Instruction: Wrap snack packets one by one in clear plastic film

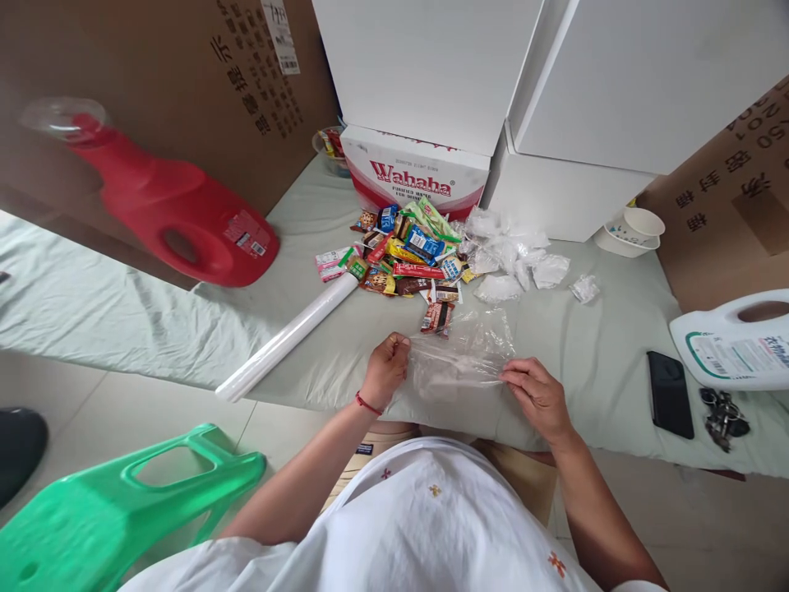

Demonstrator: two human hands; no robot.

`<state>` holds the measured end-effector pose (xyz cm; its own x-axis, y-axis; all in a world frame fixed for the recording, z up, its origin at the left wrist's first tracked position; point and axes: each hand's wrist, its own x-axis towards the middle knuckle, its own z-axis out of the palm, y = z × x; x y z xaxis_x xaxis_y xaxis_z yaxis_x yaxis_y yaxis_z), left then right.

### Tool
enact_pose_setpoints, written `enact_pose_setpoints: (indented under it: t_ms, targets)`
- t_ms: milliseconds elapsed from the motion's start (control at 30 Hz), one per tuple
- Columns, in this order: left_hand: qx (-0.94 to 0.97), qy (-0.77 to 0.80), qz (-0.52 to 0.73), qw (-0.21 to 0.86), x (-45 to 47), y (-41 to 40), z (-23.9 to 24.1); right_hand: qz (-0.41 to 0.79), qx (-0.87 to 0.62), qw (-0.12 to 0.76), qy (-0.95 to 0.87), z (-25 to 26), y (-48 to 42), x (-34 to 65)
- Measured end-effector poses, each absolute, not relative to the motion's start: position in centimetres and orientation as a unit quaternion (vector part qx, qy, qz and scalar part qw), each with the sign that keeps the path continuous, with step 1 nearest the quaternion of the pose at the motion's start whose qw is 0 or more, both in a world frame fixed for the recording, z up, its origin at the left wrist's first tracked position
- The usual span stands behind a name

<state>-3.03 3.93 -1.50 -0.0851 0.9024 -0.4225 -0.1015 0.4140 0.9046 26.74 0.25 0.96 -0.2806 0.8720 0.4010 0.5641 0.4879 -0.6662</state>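
A clear plastic bag [459,362] is stretched between my two hands above the front of the cloth-covered surface. My left hand [387,370], with a red cord at the wrist, pinches one side of its edge. The opposite side is pinched by the fingertips of my right hand [539,399]. Just beyond the bag lies a brown snack packet [437,317], close to a pile of wrapped snacks [412,255] in many colours. Right of that pile sit several crumpled clear bags with whitish contents [509,247]. A white roll [289,337] lies slanted at the left.
A Wahaha carton [419,173] and white boxes [425,66] stand behind. Left are a large red bottle [185,214] and a green stool [123,501]. At right are a phone [671,395], keys [724,419], a white jug [740,341] and bowls [629,238].
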Motion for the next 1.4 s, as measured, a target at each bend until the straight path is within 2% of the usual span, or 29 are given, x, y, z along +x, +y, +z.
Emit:
enact_pose_setpoints:
  t_ms: [367, 500, 633, 700, 767, 867, 1000, 1067, 1167, 1300, 1400]
  targets:
    - [0.368, 0.595, 0.436, 0.566, -4.5, 3.3, -1.8, 0.205, -0.542, 0.388, -0.717, -0.5, 0.6, 31.6]
    - [0.303, 0.583, 0.459, 0.598, -3.9, 3.0, -1.4, 0.231, -0.597, 0.403, -0.654, -1.2, 0.7, 31.1]
    - [0.266, 0.564, 0.473, 0.622, -2.9, 2.3, -1.2, 0.347, -0.700, 0.484, -0.394, -1.8, -0.1, 29.0]
    - [0.264, 0.553, 0.482, 0.626, -2.4, 2.0, -1.2, 0.428, -0.715, 0.468, -0.294, -1.9, -0.8, 27.8]
    - [0.257, 0.544, 0.497, 0.624, -1.9, 1.7, -1.3, 0.472, -0.717, 0.435, -0.272, -1.9, -1.4, 26.6]
    - [0.230, 0.536, 0.512, 0.631, -1.5, 1.6, -1.4, 0.415, -0.727, 0.436, -0.330, -1.7, -2.3, 25.5]
    - [0.200, 0.528, 0.508, 0.651, -1.5, 1.5, -1.5, 0.180, -0.715, 0.487, -0.468, -0.3, -3.9, 25.1]
    - [0.200, 0.523, 0.508, 0.654, -1.6, 1.5, -1.6, 0.115, -0.661, 0.513, -0.535, 0.7, -4.5, 25.3]
    - [0.214, 0.514, 0.506, 0.659, -1.4, 1.3, -1.6, 0.128, -0.617, 0.518, -0.578, 1.8, -4.1, 26.0]
    - [0.238, 0.504, 0.506, 0.658, -1.0, 1.0, -1.5, 0.179, -0.668, 0.506, -0.515, 1.7, 0.3, 27.4]
    - [0.257, 0.502, 0.500, 0.657, -0.7, 0.8, -1.3, 0.245, -0.684, 0.452, -0.518, 0.8, 4.8, 27.9]
